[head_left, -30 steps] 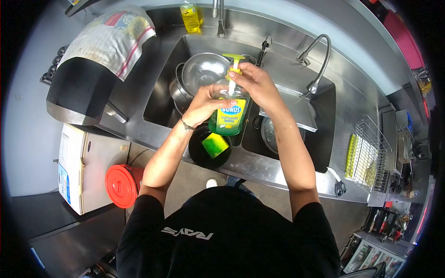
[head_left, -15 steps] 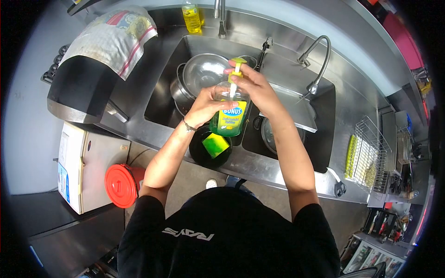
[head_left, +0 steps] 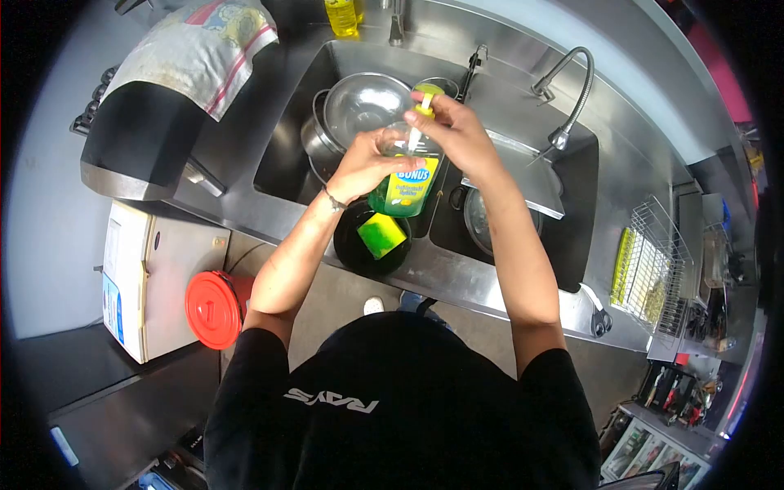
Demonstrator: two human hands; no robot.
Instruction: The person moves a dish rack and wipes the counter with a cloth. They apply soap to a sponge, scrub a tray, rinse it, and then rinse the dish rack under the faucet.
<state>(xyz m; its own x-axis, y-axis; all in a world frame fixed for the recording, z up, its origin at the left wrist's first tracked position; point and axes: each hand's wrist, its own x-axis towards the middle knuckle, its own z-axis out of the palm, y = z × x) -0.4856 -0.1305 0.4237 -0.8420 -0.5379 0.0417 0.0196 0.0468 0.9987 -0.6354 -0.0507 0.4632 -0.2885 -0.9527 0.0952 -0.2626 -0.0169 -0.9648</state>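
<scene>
A clear pump bottle of green dish soap (head_left: 411, 184) with a yellow label is held up over the sink divider, its top tilted away from me. My left hand (head_left: 361, 169) is wrapped around the bottle's body. My right hand (head_left: 459, 137) grips the yellow pump top (head_left: 425, 106), fingers closed around it. Just below the bottle, a yellow and green sponge (head_left: 381, 235) rests in a black bowl (head_left: 353, 255) at the sink's front edge. Behind my left hand, a metal bowl (head_left: 367, 106) sits on a pot (head_left: 317, 140) in the left basin.
The right basin holds a metal tray (head_left: 531, 189) and a round lidded pan (head_left: 482, 224), under a flexible faucet (head_left: 586, 82). A wire dish rack (head_left: 660, 261) stands at right. A yellow liquid bottle (head_left: 343, 18) is at the back. Lower left is a red-lidded bin (head_left: 214, 309).
My right fingers have closed more tightly around the pump top, which now leans slightly right. The whole scene sits a little higher in view. My left hand keeps its hold on the bottle.
</scene>
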